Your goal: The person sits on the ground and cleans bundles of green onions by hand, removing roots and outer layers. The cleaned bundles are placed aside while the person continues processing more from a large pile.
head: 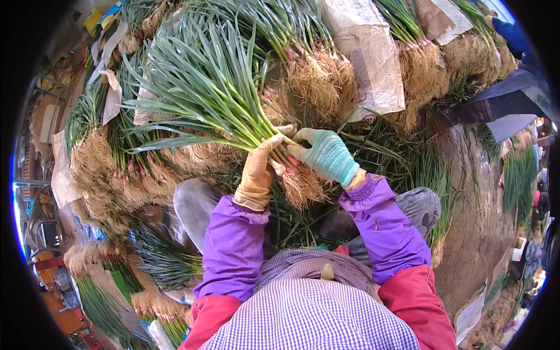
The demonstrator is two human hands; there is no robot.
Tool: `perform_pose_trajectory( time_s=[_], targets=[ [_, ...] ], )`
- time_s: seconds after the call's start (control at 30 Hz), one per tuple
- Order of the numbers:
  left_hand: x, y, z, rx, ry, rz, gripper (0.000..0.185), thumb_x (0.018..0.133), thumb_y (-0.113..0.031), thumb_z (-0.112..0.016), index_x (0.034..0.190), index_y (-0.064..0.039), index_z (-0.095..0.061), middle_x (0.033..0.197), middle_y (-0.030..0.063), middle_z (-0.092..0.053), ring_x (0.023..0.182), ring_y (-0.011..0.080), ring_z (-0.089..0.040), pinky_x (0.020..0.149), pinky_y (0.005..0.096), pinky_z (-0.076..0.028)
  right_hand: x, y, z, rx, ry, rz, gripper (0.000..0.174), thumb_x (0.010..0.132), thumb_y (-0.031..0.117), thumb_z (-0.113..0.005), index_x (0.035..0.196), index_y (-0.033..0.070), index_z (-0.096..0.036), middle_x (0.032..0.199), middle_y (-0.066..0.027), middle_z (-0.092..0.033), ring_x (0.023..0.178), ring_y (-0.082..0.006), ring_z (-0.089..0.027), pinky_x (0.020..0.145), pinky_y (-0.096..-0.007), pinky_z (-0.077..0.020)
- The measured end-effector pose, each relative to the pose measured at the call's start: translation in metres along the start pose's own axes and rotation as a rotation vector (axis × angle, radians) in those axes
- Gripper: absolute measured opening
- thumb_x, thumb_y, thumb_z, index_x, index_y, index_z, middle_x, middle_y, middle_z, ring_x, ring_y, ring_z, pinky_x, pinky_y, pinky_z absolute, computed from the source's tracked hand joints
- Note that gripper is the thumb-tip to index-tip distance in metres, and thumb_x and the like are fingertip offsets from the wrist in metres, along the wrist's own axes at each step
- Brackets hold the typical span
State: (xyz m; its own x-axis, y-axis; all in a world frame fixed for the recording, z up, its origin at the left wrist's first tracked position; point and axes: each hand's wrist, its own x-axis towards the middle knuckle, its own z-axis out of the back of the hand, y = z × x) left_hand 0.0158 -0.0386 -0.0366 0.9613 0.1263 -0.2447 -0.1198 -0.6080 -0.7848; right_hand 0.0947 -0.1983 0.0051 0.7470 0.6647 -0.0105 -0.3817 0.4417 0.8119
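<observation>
A bunch of green garlic (238, 109) is raised in front of me, its long flat leaves fanning to the upper left. Around its lower stems wraps my left hand (259, 168), in a tan rubber glove. My right hand (328, 153) wears a teal knit glove with a pale coated palm. Its thumb and fingers grip the stems just above the roots, close to my left fingers. Pinkish stem bases and a tangle of tan roots (302, 186) hang below both hands. Part of my right fingers is hidden behind the stems.
Heaped green garlic with bushy roots (323, 78) lies beyond my hands, partly under stained sheets (365, 61). Loose leaves (385, 140) litter the ground between my knees. Another bundle (166, 258) lies at my left. A person's leg and boot (477, 111) stand at the right by wet, muddy floor (463, 210).
</observation>
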Motion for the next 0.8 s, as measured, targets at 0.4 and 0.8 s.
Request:
perform_pose_trajectory(
  time_s=[0.4, 0.8],
  targets=[
    [0.012, -0.039, 0.003, -0.217, -0.243, -0.275, 0.030, 0.093, -0.021, -0.056, 0.113, 0.002, -0.061, 0.091, 0.0079, -0.068, 0.075, 0.0191, -0.068, 0.059, 0.0306, -0.057, -0.017, -0.078, 0.044, -0.905, 0.266, -0.112, 0.022, 0.084, 0.025, -0.066, 0.102, 0.012, -0.070, 0.094, -0.0115, -0.070, 0.088, -0.0280, -0.069, 0.077, -0.0419, -0.0557],
    [-0.013, -0.012, 0.015, -0.523, -0.036, -0.043, 0.045, 0.095, -0.017, -0.055, 0.132, 0.005, -0.043, 0.072, -0.0004, -0.054, 0.060, 0.0091, -0.053, 0.059, 0.0238, -0.052, 0.122, -0.019, 0.101, 0.412, -0.025, -0.190, 0.018, 0.087, 0.023, -0.067, 0.097, 0.009, -0.072, 0.081, -0.0052, -0.068, 0.069, -0.0084, -0.061, 0.058, -0.0255, -0.0485]
  ],
)
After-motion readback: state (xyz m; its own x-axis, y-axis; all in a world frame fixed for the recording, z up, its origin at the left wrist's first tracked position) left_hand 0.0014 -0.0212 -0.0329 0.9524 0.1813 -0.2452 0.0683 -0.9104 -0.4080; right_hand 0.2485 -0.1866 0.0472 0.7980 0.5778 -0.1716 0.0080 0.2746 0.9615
